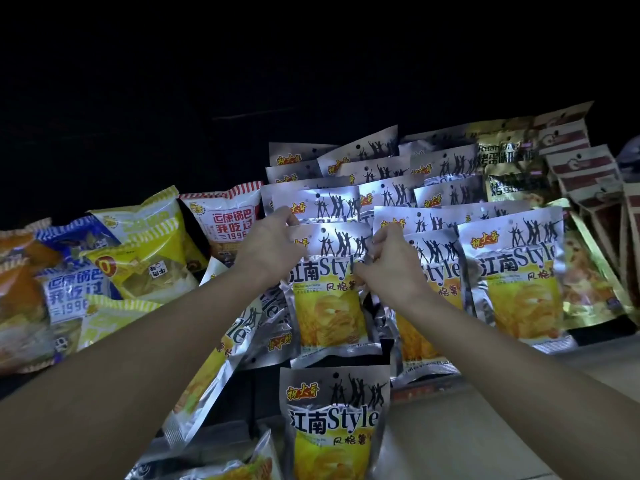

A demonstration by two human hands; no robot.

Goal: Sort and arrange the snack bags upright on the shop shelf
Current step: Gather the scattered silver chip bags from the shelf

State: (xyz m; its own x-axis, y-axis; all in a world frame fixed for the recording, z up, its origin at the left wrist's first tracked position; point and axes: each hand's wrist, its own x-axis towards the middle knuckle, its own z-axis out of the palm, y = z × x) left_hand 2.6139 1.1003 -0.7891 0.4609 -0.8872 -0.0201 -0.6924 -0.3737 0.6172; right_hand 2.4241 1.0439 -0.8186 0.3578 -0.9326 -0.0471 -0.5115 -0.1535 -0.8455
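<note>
Several silver-and-yellow chip bags point(512, 271) marked "Style" stand in rows on the shelf. Both my hands hold the top of one upright front bag point(329, 299). My left hand point(273, 244) pinches its upper left corner, fingers reaching up over the bag behind. My right hand point(388, 261) pinches its upper right edge. Another bag of the same kind point(332, 420) stands lower in front, and one more point(225, 348) leans tilted at the left under my left forearm.
At the left lie puffy yellow, blue and red-white snack bags point(138, 258) in a loose heap. Gold bags point(512, 168) and red-brown pouches point(585, 168) stand at the right. A pale shelf edge point(485, 427) runs along the lower right. Everything above is dark.
</note>
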